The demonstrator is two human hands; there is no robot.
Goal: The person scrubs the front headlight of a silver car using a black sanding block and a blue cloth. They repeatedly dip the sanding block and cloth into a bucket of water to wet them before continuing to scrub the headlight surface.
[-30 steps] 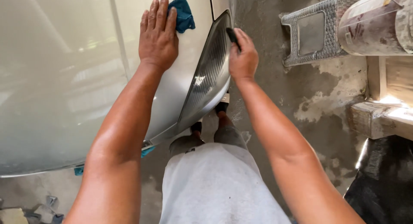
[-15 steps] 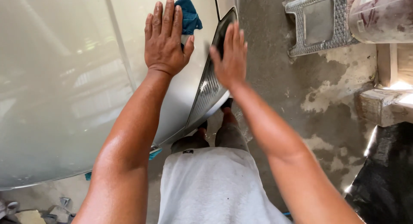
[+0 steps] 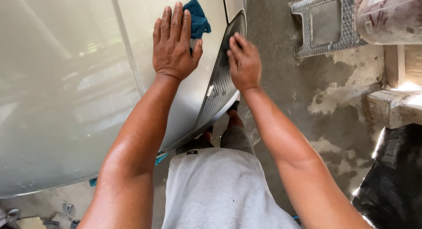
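Note:
I lean over a silver car body panel [image 3: 66, 101]. My left hand [image 3: 173, 44] lies flat on the panel with its fingers pressing on a blue cloth [image 3: 200, 20], which sticks out past the fingertips. My right hand [image 3: 244, 62] rests palm-down on the dark ribbed lamp lens [image 3: 217, 90] set into the panel's edge; its fingers are spread over the upper part of the lens and nothing shows in it. My grey shorts and one foot are visible below the lamp.
A grey woven plastic stool [image 3: 325, 22] lies on the patchy concrete floor [image 3: 316, 106] at the top right, beside a stained cylinder [image 3: 389, 16]. Wooden blocks [image 3: 393, 106] and a black sheet [image 3: 395, 180] sit at the right edge.
My right hand let go of the lamp's top edge and now lies flat lower on the lens. My left hand stayed on the cloth, shifting slightly.

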